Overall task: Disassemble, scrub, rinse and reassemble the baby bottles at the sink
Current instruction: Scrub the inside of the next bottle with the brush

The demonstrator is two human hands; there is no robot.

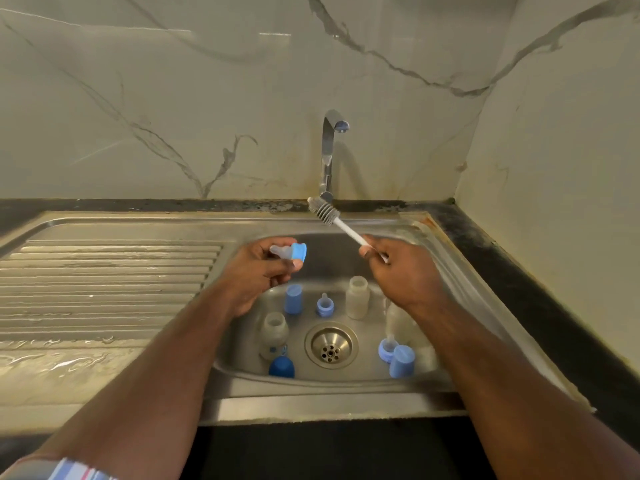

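left hand (pixel 258 268) pinching a clear silicone teat in its blue collar (pixel 289 253); right hand (pixel 398 271) gripping a white-handled grey bottle brush (pixel 337 223) over the steel sink (pixel 242 355).

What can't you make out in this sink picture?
Head view only:
- Third bottle: mostly behind the right forearm.
- Brush handle end: hidden inside the right hand.
- Nipple and ring: partly covered by the left hand's fingers.
- Print on the left bottle: too small to read.
- Tap: no water stream is discernible.
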